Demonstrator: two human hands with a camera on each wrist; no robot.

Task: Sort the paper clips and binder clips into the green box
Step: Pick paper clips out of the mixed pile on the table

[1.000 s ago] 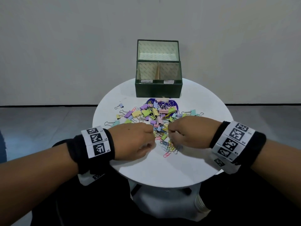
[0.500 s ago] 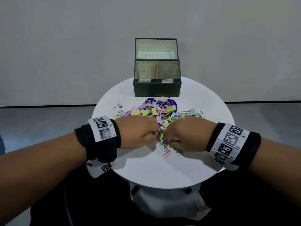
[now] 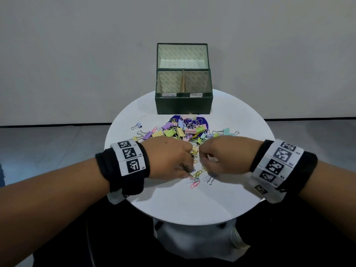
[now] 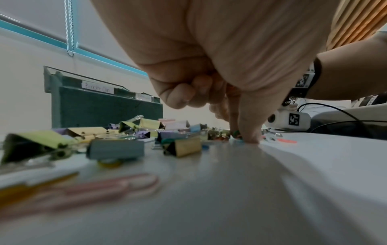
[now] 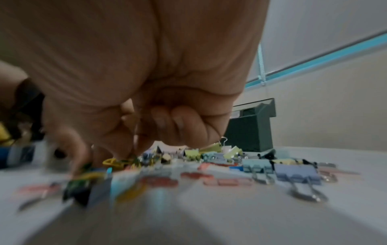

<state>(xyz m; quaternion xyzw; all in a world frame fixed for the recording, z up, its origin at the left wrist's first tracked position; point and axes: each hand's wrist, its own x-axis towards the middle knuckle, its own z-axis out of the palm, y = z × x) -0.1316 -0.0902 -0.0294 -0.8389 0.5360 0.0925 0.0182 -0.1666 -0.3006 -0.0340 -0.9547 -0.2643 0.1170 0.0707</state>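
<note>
A mixed pile of pastel binder clips and coloured paper clips (image 3: 181,132) lies mid-table in front of the green box (image 3: 183,106). The box has two labelled front compartments and a taller rear one, all looking empty. My left hand (image 3: 187,171) is at the pile's near edge; its thumb and forefinger (image 4: 244,136) pinch down on a small paper clip on the table, other fingers curled. My right hand (image 3: 203,161) is beside it, almost touching, fingers curled. Its thumb and forefinger (image 5: 125,154) close on yellow paper clips; that view is blurred. Loose paper clips (image 3: 194,184) lie just below both hands.
The round white table (image 3: 192,205) is small, its edge close to my wrists. A dark blue disc (image 3: 204,122) lies under the pile's far side. Binder clips (image 5: 297,174) are spread to the right of my right hand. A wall stands behind the box.
Both hands have stayed together at the pile's near edge. Half a second ago they were slightly lifted over the pile; now their fingertips are down among the loose paper clips at the front.
</note>
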